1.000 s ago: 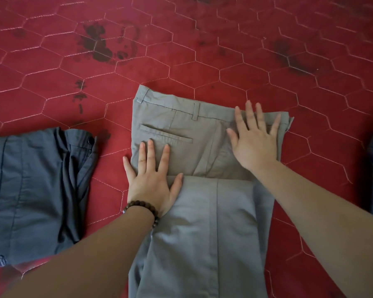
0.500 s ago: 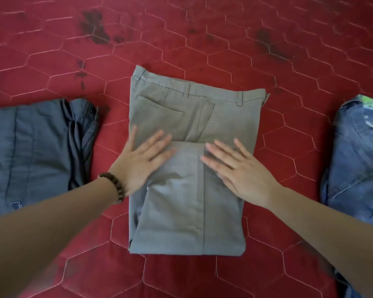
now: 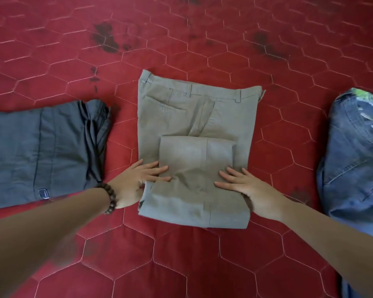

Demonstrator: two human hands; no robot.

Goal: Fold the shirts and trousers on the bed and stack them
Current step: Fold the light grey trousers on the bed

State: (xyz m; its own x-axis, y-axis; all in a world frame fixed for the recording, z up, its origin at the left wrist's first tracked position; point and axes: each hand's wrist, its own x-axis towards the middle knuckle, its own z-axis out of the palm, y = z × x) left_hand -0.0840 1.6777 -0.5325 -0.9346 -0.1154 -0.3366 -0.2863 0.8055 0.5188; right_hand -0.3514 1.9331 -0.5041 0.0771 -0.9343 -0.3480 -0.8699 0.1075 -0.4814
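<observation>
Grey-beige trousers lie folded in the middle of the red quilted bed, waistband at the far end and the legs doubled up over the seat. My left hand, with a bead bracelet at the wrist, rests at the fold's left edge. Its straight fingers lie on the cloth, and a raised bit of cloth covers its near side. My right hand presses flat on the fold's right side, fingers straight and pointing left.
A folded dark grey garment lies to the left on the bed. Blue jeans lie at the right edge, with a green-patterned cloth at their far end. Dark stains mark the quilt beyond the trousers.
Both hands have slid toward me, from the waistband area down to the lower part of the folded legs. The view has pulled back, and the jeans at the right now show.
</observation>
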